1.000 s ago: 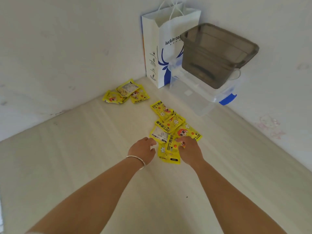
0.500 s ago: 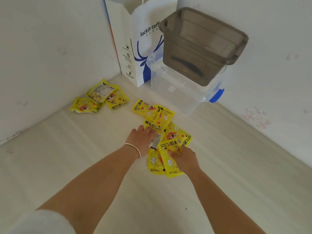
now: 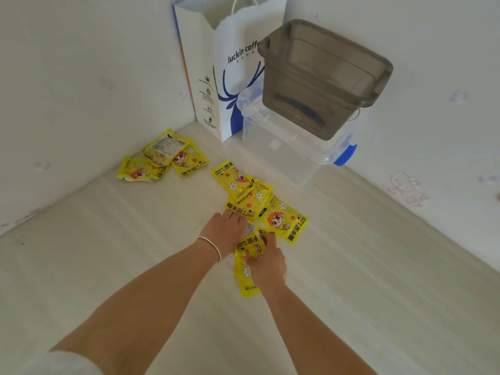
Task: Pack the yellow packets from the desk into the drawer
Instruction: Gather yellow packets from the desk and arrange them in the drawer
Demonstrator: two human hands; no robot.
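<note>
While the left hand [image 3: 224, 230] lies flat, fingers spread, on yellow packets [image 3: 250, 201], the right hand [image 3: 266, 263] pinches one packet [image 3: 247, 269] (partly hidden).

Since a second ago the left hand [image 3: 226, 231] has slid forward from the near edge of the packet cluster and now lies flat, fingers spread, on the packets in its middle. The right hand [image 3: 266, 262] has drawn back toward the person, its grip pinched on a yellow hand-warmer packet [image 3: 247, 269] that has come out of the cluster and now lies nearer the person on the tabletop [image 3: 108, 253], partly under that hand.
</note>
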